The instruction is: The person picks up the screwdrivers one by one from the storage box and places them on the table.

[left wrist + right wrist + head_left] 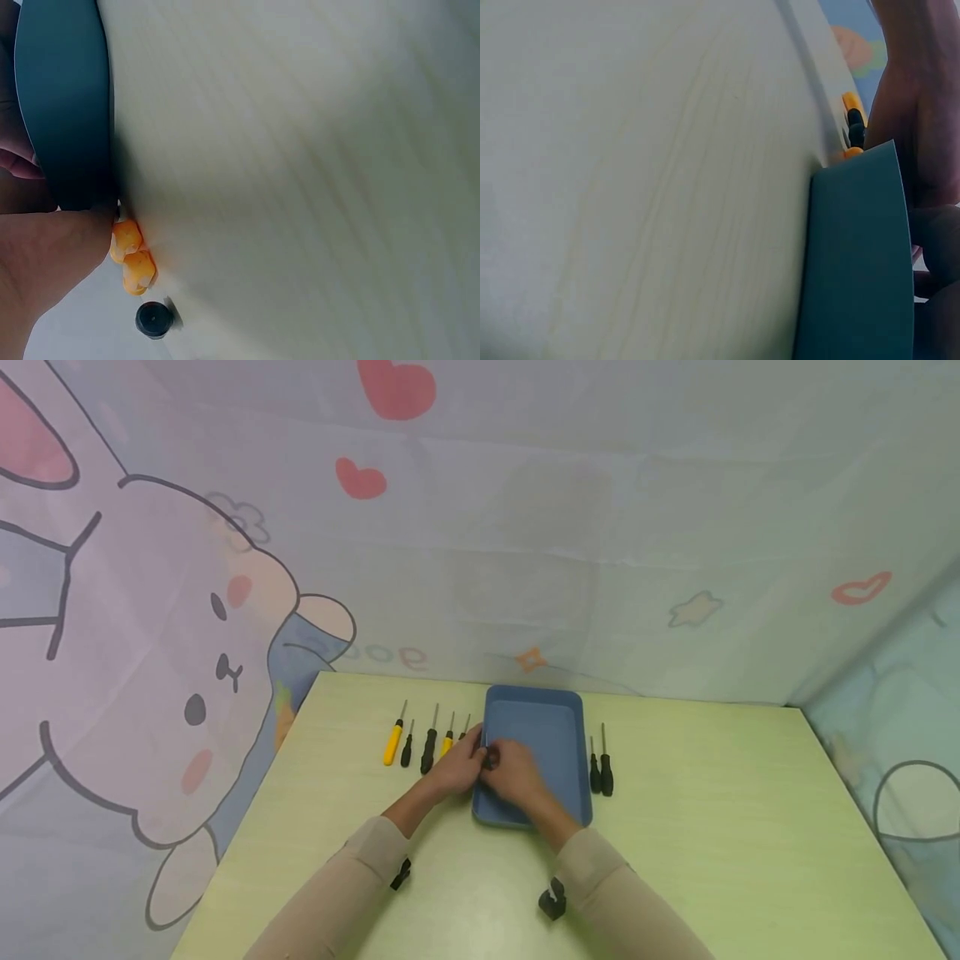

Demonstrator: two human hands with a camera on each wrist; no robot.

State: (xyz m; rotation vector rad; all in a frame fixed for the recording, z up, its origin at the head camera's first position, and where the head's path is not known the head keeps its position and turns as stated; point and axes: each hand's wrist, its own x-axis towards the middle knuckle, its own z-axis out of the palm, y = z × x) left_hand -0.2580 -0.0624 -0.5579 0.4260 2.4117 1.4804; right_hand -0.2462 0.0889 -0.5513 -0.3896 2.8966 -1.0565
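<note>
Both hands meet at the left rim of a blue rectangular tray [555,760] on the table. My left hand [456,770] reaches over that rim, its fingers partly hidden. Inside the tray, my right hand [516,772] has curled fingers that pinch a small dark object [491,758], mostly covered by the hands. Close to the left hand lie a yellow-and-black screwdriver [447,742] and a black screwdriver [429,752]. In the left wrist view, yellow handle ends [139,271] and a black handle end [154,320] show beside the tray wall [66,97].
Farther left are a yellow screwdriver [393,743] and a small black screwdriver [407,750]. Two black screwdrivers, one short [595,773] and one longer [607,774], lie along the tray's right side. A printed cloth [555,527] hangs behind the pale table [720,827].
</note>
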